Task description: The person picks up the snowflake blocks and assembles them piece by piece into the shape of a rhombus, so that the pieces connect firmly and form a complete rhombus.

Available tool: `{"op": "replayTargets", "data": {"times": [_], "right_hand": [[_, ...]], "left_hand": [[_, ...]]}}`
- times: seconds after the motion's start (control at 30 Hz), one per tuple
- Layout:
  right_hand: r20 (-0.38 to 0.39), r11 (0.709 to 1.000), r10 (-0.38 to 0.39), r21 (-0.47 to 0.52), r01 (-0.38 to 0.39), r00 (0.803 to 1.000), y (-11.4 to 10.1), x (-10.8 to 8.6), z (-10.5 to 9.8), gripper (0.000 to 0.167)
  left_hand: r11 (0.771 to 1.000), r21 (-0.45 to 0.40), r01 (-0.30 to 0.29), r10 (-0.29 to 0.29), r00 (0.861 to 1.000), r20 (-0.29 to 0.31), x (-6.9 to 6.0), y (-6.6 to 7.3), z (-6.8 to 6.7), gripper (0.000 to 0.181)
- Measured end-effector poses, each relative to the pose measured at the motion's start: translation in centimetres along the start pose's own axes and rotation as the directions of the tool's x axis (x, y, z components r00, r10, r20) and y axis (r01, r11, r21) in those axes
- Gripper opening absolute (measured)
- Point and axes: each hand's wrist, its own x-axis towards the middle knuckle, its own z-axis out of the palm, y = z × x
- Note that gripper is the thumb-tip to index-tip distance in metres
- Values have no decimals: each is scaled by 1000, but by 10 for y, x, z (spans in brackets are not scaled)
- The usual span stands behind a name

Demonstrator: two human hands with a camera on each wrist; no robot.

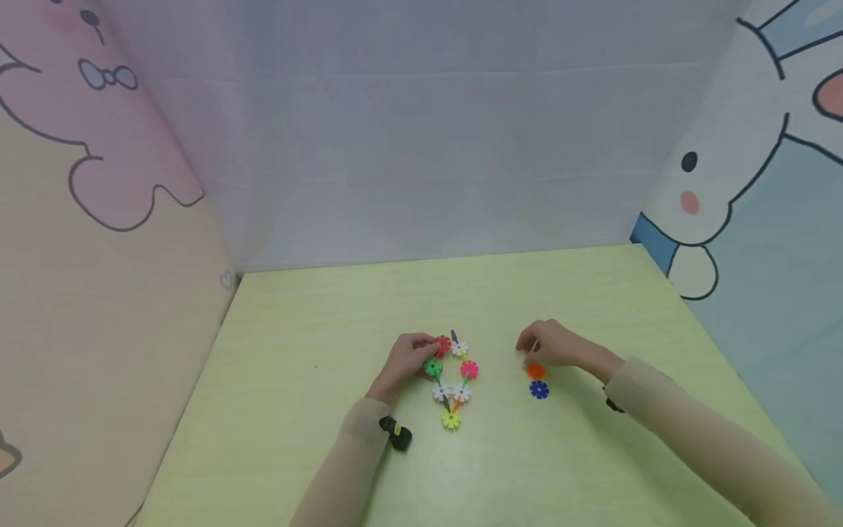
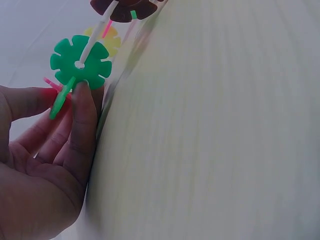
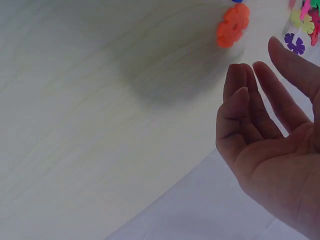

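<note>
A ring of linked plastic snowflake discs in several colours lies on the table, its yellow disc (image 1: 451,419) at the near end. My left hand (image 1: 404,364) pinches the far left part of the ring, by a red disc (image 1: 443,344) and a green disc (image 1: 432,367). In the left wrist view, thumb and fingertips meet at the lower edge of a green disc (image 2: 80,62). My right hand (image 1: 552,344) hovers just beyond a loose orange disc (image 1: 536,371). Its fingers are loosely bent with nothing between them in the right wrist view.
A loose blue disc (image 1: 539,389) lies just nearer than the orange one. The pale wood-look table (image 1: 296,329) meets a white cloth wall (image 1: 421,146) at the back. Printed cartoon panels stand at both sides.
</note>
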Motion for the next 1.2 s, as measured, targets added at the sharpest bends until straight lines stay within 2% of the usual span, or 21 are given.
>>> {"op": "replayTargets", "data": {"times": [0.2, 0.37, 0.7, 1.0, 1.2], "right_hand": [[58, 1000, -2, 14, 1, 998, 16, -9, 2, 19], [56, 999, -25, 30, 23, 998, 21, -12, 4, 18], [55, 998, -50, 34, 48, 997, 32, -11, 6, 19], [38, 997, -52, 52, 50, 998, 33, -13, 8, 22], [27, 994, -90, 69, 87, 996, 33, -14, 7, 20]], "left_hand": [[999, 37, -1, 2, 1000, -20, -2, 2, -1, 19], [995, 96, 3, 1, 999, -41, -2, 1, -4, 19], [999, 41, 30, -29, 999, -26, 0, -3, -7, 21], [998, 61, 18, -17, 1000, -19, 1, -6, -7, 22], [998, 64, 13, -13, 1000, -14, 2, -7, -7, 22]]}}
